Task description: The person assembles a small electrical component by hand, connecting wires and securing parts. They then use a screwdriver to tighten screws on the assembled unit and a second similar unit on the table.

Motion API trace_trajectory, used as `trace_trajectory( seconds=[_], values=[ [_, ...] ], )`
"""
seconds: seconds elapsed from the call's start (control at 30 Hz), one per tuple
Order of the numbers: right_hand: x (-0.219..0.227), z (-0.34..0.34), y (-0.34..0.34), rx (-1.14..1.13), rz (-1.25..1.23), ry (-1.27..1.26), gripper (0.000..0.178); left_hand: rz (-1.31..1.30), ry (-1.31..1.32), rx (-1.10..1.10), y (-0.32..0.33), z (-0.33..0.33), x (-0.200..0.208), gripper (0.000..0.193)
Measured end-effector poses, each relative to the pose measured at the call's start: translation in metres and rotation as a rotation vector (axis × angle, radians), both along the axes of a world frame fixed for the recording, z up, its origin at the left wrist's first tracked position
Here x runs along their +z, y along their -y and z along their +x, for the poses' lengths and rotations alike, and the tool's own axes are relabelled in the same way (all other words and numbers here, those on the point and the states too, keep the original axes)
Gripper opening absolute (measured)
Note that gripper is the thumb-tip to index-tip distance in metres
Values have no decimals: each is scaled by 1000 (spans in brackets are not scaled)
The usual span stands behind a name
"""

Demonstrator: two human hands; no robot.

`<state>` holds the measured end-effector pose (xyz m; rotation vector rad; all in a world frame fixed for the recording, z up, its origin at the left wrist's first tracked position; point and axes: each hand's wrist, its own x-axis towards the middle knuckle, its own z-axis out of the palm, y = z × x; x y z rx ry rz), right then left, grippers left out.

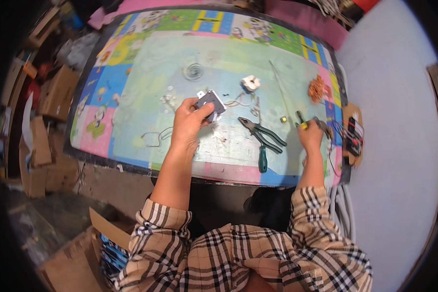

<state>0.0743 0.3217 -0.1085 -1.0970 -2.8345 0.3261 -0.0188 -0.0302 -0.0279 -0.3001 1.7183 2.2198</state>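
Over the middle of the table, my left hand (187,124) is closed around a small dark grey boxy part (212,103) with light metal edges, the thumb lying on its face. My right hand (310,135) is at the table's right side, its fingers closed on a tool with a black and yellow handle (302,125); most of it is hidden by the hand. Between the hands lie green-handled pliers (263,132) with the jaws pointing away and a green screwdriver handle (263,159). A white and blue round motor-like part (250,84) with thin wires sits beyond them.
A spiral spring (193,71), a bundle of copper wire (316,89), a thin rod (279,82) and a small yellow piece (283,119) lie on the patterned table (151,56). A bent wire (153,140) is at left. Red and black leads (354,136) hang off the right edge. Cardboard boxes (61,92) stand left.
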Motion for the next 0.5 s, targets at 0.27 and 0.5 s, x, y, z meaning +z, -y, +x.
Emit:
trace_trajectory(
  seconds=[0.27, 0.5],
  values=[
    [110, -5, 37, 207, -369, -1280, 12, -71, -152, 53, -2, 6, 3, 46],
    [154, 34, 45, 288, -495, -1553, 34, -366, -292, 23, -1, 2, -18, 41]
  ],
)
